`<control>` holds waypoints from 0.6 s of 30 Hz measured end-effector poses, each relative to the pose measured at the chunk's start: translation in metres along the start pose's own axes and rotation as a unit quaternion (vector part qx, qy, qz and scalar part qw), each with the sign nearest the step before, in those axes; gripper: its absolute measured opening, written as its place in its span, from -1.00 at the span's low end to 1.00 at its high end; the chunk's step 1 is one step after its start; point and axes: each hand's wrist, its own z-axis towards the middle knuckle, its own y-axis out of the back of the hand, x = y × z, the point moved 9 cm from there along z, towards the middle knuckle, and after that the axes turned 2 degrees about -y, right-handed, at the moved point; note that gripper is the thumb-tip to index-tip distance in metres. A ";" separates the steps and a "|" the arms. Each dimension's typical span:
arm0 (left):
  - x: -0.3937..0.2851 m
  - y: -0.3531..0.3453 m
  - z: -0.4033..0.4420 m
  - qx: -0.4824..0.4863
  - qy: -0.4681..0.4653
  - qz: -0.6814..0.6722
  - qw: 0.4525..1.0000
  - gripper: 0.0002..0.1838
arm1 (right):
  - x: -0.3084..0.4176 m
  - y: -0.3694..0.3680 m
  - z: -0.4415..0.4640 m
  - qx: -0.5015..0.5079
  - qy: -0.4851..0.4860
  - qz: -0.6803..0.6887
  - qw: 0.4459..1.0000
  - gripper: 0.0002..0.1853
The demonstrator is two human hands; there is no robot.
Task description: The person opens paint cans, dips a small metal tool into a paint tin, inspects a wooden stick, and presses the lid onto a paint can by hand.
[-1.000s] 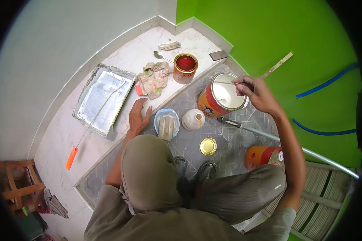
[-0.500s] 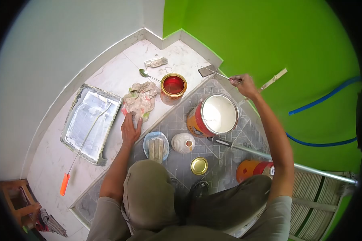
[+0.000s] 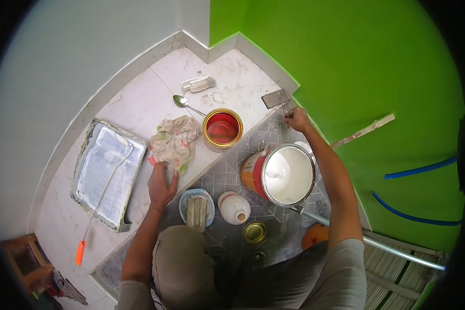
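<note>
The right hand (image 3: 296,120) is closed in a narrow pinch on a thin rod (image 3: 283,109), whose far end meets the near edge of a dark flat rectangle (image 3: 275,98) at the corner of the pale ledge (image 3: 233,72). The left hand (image 3: 161,187) rests palm down on the ledge, thumb spread from the fingers, its fingertips at the lower edge of a crumpled, stained rag (image 3: 174,143) — whether they press on it, I cannot tell.

Just beside the rag stands an open tin (image 3: 222,128) with red inside, and a spoon (image 3: 180,101) lies with its handle reaching the rim. A pale brush (image 3: 201,84) lies farther back. On the other side of the rag is a paint tray (image 3: 106,173), smeared white, with a wire roller frame lying across it; the orange handle (image 3: 80,252) extends past the tray.

On the grey tiled floor (image 3: 215,178), below the right hand and apart from it, a large bucket (image 3: 287,174) of white paint stands open. Near it are a ribbed white bottle (image 3: 234,207), a blue dish (image 3: 208,215) carrying a grooved block (image 3: 196,211), and a round gold-coloured lid (image 3: 254,232). A wooden strip (image 3: 364,130) lies against the green wall (image 3: 346,67).
</note>
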 end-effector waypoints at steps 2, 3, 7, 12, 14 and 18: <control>-0.001 -0.001 0.000 -0.004 -0.007 0.006 1.000 -0.57 | -0.008 -0.005 0.006 -0.021 0.015 -0.028 0.999 -0.82; -0.002 0.000 0.000 -0.009 -0.012 0.011 1.000 -0.57 | -0.013 -0.007 0.010 -0.032 0.011 -0.030 0.999 -0.81; -0.002 0.000 0.001 -0.010 -0.006 0.005 1.000 -0.55 | -0.022 -0.011 0.018 -0.052 -0.014 -0.040 0.998 -0.76; 0.000 0.000 0.002 -0.004 0.005 -0.001 1.000 -0.55 | -0.012 -0.011 0.015 -0.026 -0.014 -0.043 0.999 -0.64; 0.002 -0.001 0.001 -0.011 -0.004 0.002 1.000 -0.55 | -0.017 -0.009 0.017 -0.028 0.019 -0.080 0.996 -0.54; 0.002 0.003 -0.009 -0.013 -0.009 0.011 1.000 -0.56 | -0.025 0.004 0.011 0.045 0.018 -0.034 0.998 -0.50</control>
